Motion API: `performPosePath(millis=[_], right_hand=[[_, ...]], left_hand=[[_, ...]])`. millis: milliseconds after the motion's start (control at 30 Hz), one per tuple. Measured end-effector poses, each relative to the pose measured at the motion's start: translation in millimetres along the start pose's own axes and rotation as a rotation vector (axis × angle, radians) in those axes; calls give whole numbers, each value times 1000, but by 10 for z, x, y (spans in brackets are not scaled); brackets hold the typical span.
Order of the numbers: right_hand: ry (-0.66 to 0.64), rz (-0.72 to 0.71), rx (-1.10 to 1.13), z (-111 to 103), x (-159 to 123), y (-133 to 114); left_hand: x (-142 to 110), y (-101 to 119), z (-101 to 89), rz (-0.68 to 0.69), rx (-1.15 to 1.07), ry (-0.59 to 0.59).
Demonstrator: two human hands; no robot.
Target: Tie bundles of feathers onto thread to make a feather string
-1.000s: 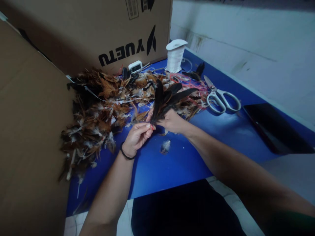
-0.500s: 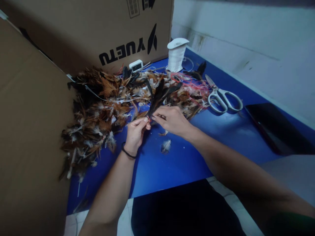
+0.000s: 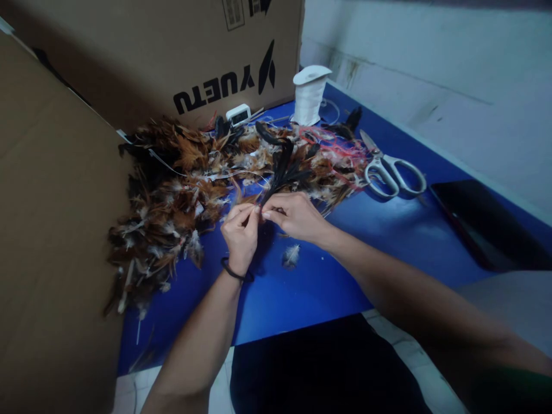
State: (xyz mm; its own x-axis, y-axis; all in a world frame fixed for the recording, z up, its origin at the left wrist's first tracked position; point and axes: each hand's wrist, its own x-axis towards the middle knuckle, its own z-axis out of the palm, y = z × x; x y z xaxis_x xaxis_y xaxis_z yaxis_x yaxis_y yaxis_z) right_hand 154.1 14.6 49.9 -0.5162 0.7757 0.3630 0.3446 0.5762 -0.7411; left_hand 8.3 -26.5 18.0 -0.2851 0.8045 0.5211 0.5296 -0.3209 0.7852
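A blue table (image 3: 328, 287) fills the centre of the frame, bordered by a pale wall at the upper right and cardboard boxes (image 3: 172, 52) at the left and top. A pile of brown, black and white feathers (image 3: 172, 190) lies across the upper left of the table. At frame centre, the left hand (image 3: 240, 233) and the right hand (image 3: 297, 215) meet fingertip to fingertip, both pinched closed on the base of a bundle of black feathers (image 3: 287, 167), which fans up and to the right over the pile. One loose white feather (image 3: 292, 255) lies just below the hands. Scissors (image 3: 390, 169) lie to the right; a white spool (image 3: 309, 96) stands at upper centre.
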Motion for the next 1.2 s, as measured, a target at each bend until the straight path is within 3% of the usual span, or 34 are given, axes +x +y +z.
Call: performPosePath(millis=[67, 200, 433, 733, 833, 933, 1067, 1200], right_hand=[[-5, 7, -5, 24, -6, 7], [49, 0, -184, 126, -51, -1], [161, -318, -766, 291, -82, -28], [257, -576, -915, 360, -55, -23], [210, -547, -887, 339, -86, -64], [147, -472, -725, 257, -259, -124], [-176, -587, -347, 82, -692, -125], [-409, -555, -274, -37, -924, 29]], left_hand=[[-13, -17, 16, -35, -46, 16], [-50, -89, 83, -242, -250, 34], [-53, -110, 166, -573, -611, 103], [11, 15, 80, -665, -862, 21], [43, -8, 60, -648, -870, 19], [94, -63, 34, -640, -882, 65], [166, -125, 4, -630, -904, 141], [201, -133, 4, -632, -902, 176]])
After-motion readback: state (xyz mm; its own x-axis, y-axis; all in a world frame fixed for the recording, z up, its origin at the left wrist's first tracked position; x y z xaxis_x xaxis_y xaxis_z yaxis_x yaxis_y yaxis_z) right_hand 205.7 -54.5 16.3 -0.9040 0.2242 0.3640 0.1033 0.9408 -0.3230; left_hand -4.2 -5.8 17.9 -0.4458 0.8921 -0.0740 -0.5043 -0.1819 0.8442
